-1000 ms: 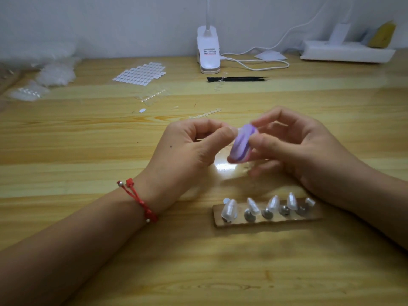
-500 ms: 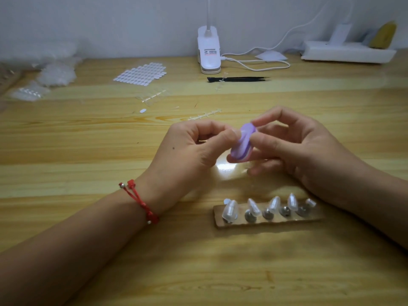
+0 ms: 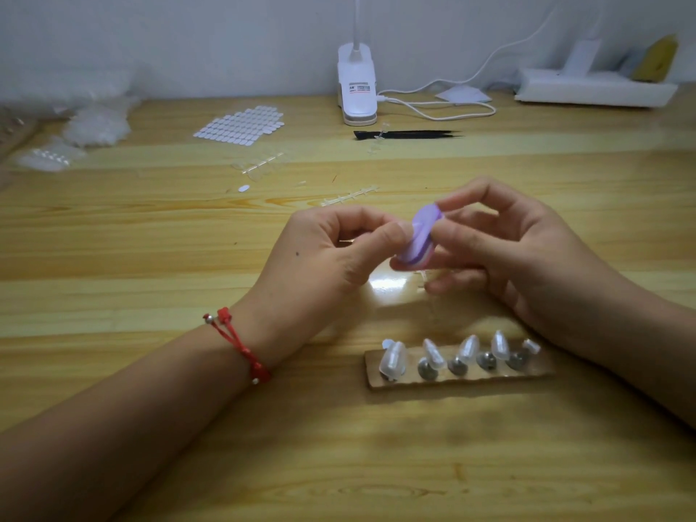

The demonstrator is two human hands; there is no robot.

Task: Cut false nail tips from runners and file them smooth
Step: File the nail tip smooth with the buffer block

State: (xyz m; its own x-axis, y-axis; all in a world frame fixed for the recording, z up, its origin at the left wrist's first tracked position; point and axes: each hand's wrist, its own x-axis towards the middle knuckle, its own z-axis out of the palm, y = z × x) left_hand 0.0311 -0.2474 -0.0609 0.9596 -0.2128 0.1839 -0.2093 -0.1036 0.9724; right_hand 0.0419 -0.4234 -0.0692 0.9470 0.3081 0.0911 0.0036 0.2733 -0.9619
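From the head camera, your right hand (image 3: 508,254) pinched the purple file (image 3: 420,239) between thumb and fingers above the table (image 3: 150,239). Your left hand (image 3: 327,258) was pinched tight against the file's edge, presumably on a nail tip too small to see. With so little to grip, a hard stroke could have flicked it away or knocked the finished tips (image 3: 391,357) on the strip (image 3: 459,378) just below.

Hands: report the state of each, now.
Left hand: fingers curled in a pinch; what it pinches cannot be told.
Right hand: holding a small purple oval nail file.
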